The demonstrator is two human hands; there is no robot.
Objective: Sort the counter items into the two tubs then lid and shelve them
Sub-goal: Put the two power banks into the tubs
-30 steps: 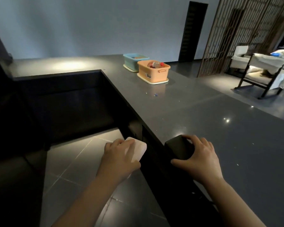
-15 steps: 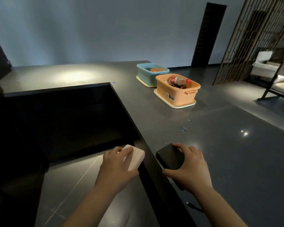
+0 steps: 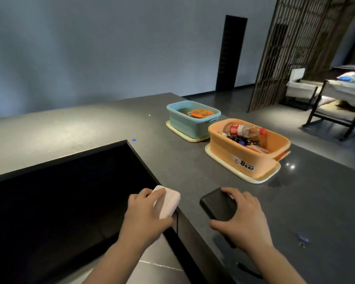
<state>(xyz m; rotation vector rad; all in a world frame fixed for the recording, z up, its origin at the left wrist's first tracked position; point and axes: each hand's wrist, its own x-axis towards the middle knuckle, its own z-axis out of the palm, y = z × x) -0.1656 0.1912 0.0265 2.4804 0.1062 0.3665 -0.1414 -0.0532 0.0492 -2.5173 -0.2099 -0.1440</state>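
Left hand (image 3: 146, 217) grips a pink block (image 3: 168, 201) at the counter (image 3: 193, 171) edge; right hand (image 3: 243, 218) grips a black box (image 3: 217, 204) above the counter. Orange tub (image 3: 246, 158) and blue tub (image 3: 191, 121) stand well beyond, each on its lid

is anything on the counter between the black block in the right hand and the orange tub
Nothing visible. The right hand grips the black rectangular block, and only bare grey counter lies between it and the open orange plastic tub. The blue tub sits farther back.
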